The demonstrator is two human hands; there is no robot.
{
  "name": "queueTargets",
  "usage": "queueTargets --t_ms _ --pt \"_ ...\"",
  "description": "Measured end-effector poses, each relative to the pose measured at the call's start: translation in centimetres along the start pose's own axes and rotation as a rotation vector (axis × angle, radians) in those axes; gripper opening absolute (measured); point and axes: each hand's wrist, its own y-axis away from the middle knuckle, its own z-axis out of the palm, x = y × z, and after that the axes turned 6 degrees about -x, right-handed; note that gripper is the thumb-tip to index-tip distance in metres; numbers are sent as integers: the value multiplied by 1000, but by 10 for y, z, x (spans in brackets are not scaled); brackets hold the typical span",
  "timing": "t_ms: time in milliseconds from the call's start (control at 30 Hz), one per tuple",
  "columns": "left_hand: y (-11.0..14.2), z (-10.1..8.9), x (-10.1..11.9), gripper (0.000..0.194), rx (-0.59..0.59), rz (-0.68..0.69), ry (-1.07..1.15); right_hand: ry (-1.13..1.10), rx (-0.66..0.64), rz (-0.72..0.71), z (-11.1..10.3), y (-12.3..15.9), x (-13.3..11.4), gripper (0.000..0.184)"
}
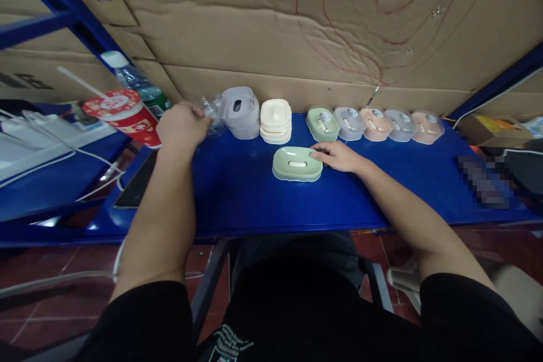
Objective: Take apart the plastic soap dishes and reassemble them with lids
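Observation:
A green soap dish (292, 171) with a pale oval piece in its middle lies on the blue table before me. My right hand (337, 155) grips its right end, thumb on the rim, other fingers partly hidden behind it. To the left, my left hand (183, 126) has its fingers closed at a clear plastic cover (215, 116); the grip is slightly blurred. Just right of that is a stack of grey soap dish parts (241, 116) with an oval slot on top. Beside it stands a stack of cream trays (275, 119).
Several lidded soap boxes, from a green box (323, 124) to a pink box (426, 127), line the back right. At left stand a red paper cup (138, 121) with a straw and a plastic bottle (144, 87). A cardboard wall (254, 39) closes the back.

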Motion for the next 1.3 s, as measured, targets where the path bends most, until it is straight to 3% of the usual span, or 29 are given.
queueTargets --t_ms 267,400,500,633,800,900,1000,1133,1300 --pt "3 0 1 33 354 41 229 -9 -6 2 -2 2 -4 66" --pt "11 1 5 36 520 224 321 3 16 -17 -1 2 -2 65" --pt "23 5 12 37 553 358 386 -29 112 -27 0 3 -2 69" --pt "44 15 32 28 397 502 448 -277 240 -32 -5 7 -10 82" --pt "72 32 61 23 -175 785 581 -416 326 -70 -15 14 -21 93" --pt "80 42 70 27 -390 817 708 -396 347 -59 -18 16 -21 76" --pt "80 50 72 32 -415 755 694 -320 305 -10 -19 18 -22 64" --pt "75 57 70 40 -328 771 526 -285 94 64 -19 19 -24 61" --pt "72 62 71 41 -393 829 437 -302 -70 192 -17 16 -19 60"
